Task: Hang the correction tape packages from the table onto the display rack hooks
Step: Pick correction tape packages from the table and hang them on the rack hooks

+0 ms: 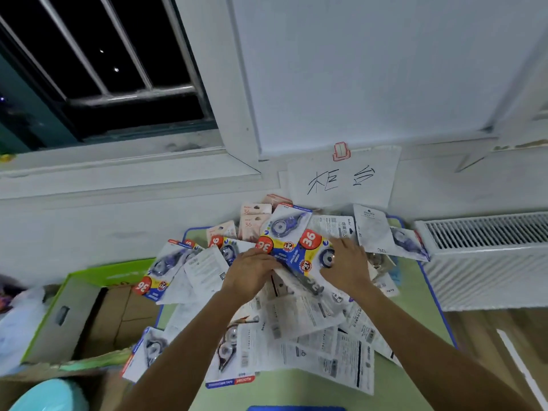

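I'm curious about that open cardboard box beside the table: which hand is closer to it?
Left. The left hand is on the pile of packages, on the side towards the cardboard box. The right hand lies farther across the pile, away from the box.

A green, blue-edged table carried a heap of correction tape packages; more lay toward twelve o'clock.
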